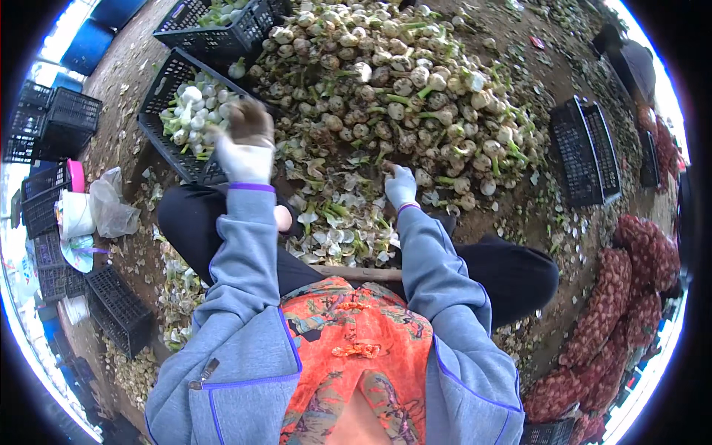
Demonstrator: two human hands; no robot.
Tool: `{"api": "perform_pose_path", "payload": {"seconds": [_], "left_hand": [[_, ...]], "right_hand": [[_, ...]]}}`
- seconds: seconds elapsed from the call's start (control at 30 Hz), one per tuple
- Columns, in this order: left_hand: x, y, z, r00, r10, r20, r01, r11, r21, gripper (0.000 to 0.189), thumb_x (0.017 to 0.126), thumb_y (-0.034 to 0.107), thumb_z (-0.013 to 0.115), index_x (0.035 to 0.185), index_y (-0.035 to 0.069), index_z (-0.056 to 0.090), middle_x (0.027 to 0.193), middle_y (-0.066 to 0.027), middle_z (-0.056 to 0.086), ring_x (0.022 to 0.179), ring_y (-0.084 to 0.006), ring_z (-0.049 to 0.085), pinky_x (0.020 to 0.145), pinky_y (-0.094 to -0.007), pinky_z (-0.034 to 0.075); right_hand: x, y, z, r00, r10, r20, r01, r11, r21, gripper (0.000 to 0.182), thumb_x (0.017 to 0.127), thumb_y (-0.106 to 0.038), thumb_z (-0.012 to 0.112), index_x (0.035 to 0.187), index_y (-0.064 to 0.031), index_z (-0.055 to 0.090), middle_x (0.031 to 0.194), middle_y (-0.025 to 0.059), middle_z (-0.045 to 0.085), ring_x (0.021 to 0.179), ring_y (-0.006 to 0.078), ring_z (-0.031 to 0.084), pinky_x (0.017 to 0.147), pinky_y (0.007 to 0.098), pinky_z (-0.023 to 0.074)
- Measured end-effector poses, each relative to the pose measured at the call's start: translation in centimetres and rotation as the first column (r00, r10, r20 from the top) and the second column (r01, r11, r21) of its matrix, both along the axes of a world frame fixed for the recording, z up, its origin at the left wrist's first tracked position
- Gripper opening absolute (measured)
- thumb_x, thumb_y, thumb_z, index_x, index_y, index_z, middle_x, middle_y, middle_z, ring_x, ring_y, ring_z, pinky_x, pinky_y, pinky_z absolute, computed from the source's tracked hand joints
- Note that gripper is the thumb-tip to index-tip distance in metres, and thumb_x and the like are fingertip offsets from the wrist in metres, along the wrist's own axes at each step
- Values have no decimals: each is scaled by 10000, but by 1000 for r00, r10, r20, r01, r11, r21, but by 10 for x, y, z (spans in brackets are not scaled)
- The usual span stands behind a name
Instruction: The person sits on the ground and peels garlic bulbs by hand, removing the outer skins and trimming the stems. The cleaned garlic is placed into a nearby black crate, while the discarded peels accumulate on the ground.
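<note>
My left hand [245, 142], in a white glove with soiled fingers, is raised beside the right rim of a black plastic crate [158, 142]. It is blurred by motion, so its grip is unclear. Inside that crate lie peeled white garlic bulbs [194, 114] with short green stems. My right hand [400, 186], also in a pale glove, is low at the near edge of a big heap of soil-stained garlic bulbs [389, 83]. Its fingers point towards the heap, and whether they hold anything is hidden. Loose garlic skins [345, 239] cover the ground between my legs.
Another black crate [239, 30] with bulbs stands behind the first. Stacked crates [587, 150] are at the right, near a crouching person [631, 67]. Red net sacks [598, 311] line the right side. A white bucket [75, 214] and a plastic bag [114, 206] sit at left.
</note>
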State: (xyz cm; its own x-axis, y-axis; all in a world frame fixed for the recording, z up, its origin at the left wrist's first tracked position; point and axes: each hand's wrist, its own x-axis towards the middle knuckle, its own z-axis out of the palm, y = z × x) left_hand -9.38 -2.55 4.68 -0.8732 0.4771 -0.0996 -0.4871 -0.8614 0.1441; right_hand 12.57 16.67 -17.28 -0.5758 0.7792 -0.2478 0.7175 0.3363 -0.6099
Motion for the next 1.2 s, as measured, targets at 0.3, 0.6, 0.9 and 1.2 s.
{"api": "perform_pose_path", "payload": {"seconds": [0.3,0.6,0.9,1.2], "left_hand": [[72,51,-82,686,-581,-439,-98,524,-846,282,862,29,594,1142,1,586,1021,-33,633,815,-72,583,710,-198,479],[76,36,-56,612,-661,-434,-107,474,-874,183,841,10,597,1013,-25,650,905,-33,663,807,-81,601,733,-207,480],[69,28,-65,463,-696,-549,-521,288,-804,104,723,40,654,824,26,671,784,-68,654,713,-141,629,655,-261,492],[42,25,-118,672,-705,-226,-450,-147,-881,90,795,117,630,841,50,667,766,-68,666,702,-161,633,635,-271,482]], "right_hand": [[-75,-30,70,552,-677,-486,-715,-84,-694,443,872,-285,600,1220,-42,477,1135,82,571,1059,206,526,929,363,420],[-54,-62,111,610,-685,-398,-695,-220,-685,350,865,-376,587,1130,-153,536,1121,15,565,1063,183,514,909,428,399],[-59,-72,86,677,-643,-357,-668,-333,-666,393,858,-393,584,1168,-163,515,1146,23,568,1052,228,531,905,484,401],[-59,10,8,972,179,151,-162,980,-116,365,808,-300,593,1169,-246,588,1189,113,540,1098,325,507,926,430,407]]}}
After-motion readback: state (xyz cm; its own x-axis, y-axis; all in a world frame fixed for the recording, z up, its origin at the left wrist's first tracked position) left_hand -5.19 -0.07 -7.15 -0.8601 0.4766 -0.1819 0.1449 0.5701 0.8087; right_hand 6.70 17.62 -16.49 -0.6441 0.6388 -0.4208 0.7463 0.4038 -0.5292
